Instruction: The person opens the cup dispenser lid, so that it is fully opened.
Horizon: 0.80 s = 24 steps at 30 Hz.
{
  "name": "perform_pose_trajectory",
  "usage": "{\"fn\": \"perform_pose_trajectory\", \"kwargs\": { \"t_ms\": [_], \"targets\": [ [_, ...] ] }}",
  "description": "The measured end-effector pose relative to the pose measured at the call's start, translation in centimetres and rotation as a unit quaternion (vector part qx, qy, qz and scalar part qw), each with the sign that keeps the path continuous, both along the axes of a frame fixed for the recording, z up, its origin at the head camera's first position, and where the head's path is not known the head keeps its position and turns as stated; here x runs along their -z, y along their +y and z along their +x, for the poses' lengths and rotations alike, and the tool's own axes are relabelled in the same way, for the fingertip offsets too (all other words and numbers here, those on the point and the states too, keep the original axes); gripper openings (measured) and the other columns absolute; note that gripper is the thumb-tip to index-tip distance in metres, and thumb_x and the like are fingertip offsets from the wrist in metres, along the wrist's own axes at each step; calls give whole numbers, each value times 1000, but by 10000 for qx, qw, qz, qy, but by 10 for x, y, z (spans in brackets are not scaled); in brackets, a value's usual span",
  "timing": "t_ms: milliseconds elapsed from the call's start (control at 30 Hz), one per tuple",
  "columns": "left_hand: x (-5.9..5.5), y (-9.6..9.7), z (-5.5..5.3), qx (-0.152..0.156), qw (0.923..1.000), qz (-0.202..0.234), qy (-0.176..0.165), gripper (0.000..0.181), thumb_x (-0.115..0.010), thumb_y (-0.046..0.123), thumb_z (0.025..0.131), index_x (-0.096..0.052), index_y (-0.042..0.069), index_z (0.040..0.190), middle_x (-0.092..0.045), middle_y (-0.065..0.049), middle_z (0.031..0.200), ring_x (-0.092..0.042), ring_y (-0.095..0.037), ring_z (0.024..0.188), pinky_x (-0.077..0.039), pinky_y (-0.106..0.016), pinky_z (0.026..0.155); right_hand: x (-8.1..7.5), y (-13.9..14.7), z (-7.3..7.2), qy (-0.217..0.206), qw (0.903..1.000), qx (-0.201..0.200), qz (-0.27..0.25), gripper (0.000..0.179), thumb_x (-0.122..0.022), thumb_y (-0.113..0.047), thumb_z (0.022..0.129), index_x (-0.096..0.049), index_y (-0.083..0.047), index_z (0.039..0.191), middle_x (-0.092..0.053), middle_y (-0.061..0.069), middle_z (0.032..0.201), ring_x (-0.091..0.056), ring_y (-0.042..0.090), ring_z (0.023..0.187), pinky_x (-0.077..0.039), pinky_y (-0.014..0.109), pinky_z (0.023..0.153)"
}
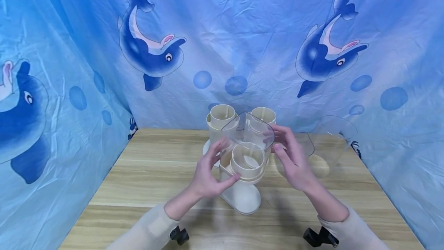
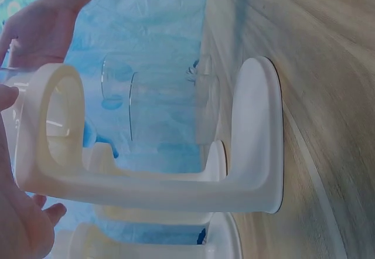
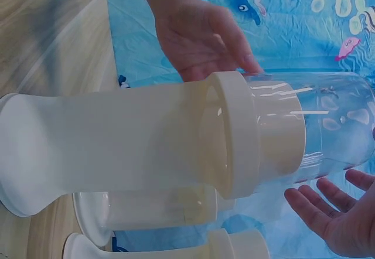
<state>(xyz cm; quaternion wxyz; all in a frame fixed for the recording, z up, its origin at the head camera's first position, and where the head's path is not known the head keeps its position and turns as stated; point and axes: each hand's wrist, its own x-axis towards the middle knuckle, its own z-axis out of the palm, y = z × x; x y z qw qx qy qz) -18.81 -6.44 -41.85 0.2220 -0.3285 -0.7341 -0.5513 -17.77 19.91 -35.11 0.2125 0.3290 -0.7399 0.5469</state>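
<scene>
Between both hands is a clear plastic cylinder [image 1: 248,126], upright around the cream ring collar at the top of a cream stand [image 3: 135,139]. The stand's rounded white foot [image 1: 245,200] rests on the wooden table. My left hand [image 1: 208,176] holds the cylinder's left side, thumb low by the collar, fingers higher up. On the other side my right hand [image 1: 293,161] grips the cylinder with thumb in front and fingers partly behind the clear wall. In the right wrist view, the right fingertips [image 3: 302,197] lie along the wall. The cylinder's contact with the collar is partly hidden.
Two more cream stands with ring tops, a left one [image 1: 222,120] and a right one [image 1: 263,115], stand behind. Further clear cylinders [image 1: 334,138] are at the right, near the back edge of the table [image 1: 149,165]. A blue dolphin-print curtain [image 1: 222,41] surrounds the table's back and sides.
</scene>
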Motion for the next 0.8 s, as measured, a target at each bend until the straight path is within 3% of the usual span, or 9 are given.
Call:
{"fn": "perform_pose_trajectory", "kwargs": {
  "t_ms": [167, 333, 400, 500, 633, 700, 800],
  "targets": [
    [1, 1, 1, -31, 9997, -53, -223, 101, -94, 14, 73, -43, 11, 160, -62, -16, 152, -65, -37, 135, -62, -43, 101, 0, -5, -1, 167, 9996, -110, -209, 43, -44, 10, 102, -49, 5, 145, -66, 18, 128, -68, 17, 110, -59, 22, 89],
    [4, 7, 7, -420, 9991, 18, 58, 97, -96, 18, 72, -48, 9, 155, -65, -10, 147, -67, -31, 127, -64, -38, 95, 0, -6, -4, 99, 9995, -191, -213, 41, -40, 7, 105, -47, 6, 145, -68, 2, 132, -69, 17, 111, -60, 23, 87],
    [4, 9, 8, -514, 9985, 3, 178, 97, -97, 20, 72, -48, 9, 154, -65, -10, 145, -67, -30, 127, -64, -40, 96, -1, -5, -5, -6, 9996, -206, -213, 40, -39, 5, 106, -47, 7, 146, -69, 3, 133, -70, 16, 113, -61, 25, 86],
    [3, 8, 5, -488, 9986, -104, 203, 100, -98, 24, 70, -46, 9, 154, -63, -10, 143, -64, -31, 128, -63, -44, 99, -6, -3, -8, -98, 9995, -150, -275, 40, -38, 2, 107, -48, 7, 146, -69, 17, 133, -69, 15, 115, -61, 24, 85],
    [-1, 0, -8, 47, 9989, -430, -174, 108, -98, 27, 67, -40, 13, 157, -61, -8, 144, -61, -31, 135, -62, -48, 102, -24, -2, -12, 30, 9999, 36, -102, 42, -44, -2, 104, -51, 5, 145, -66, 29, 134, -70, 20, 118, -61, 22, 89],
    [-2, -4, -18, 493, 9959, -612, -448, 109, -98, 25, 67, -38, 15, 158, -60, -7, 147, -59, -30, 138, -60, -47, 105, -34, -4, -12, 84, 9995, 147, 262, 45, -51, -7, 102, -52, 0, 146, -66, 25, 138, -69, 22, 120, -61, 24, 91],
    [-1, -9, -32, 1319, 9864, -729, -660, 108, -98, 17, 69, -36, 12, 158, -50, -10, 160, -55, -33, 145, -55, -46, 114, -50, -10, -10, 69, 9956, 187, 915, 54, -65, -14, 96, -52, -8, 148, -64, 17, 144, -67, 24, 124, -64, 37, 93]
  ]
}}
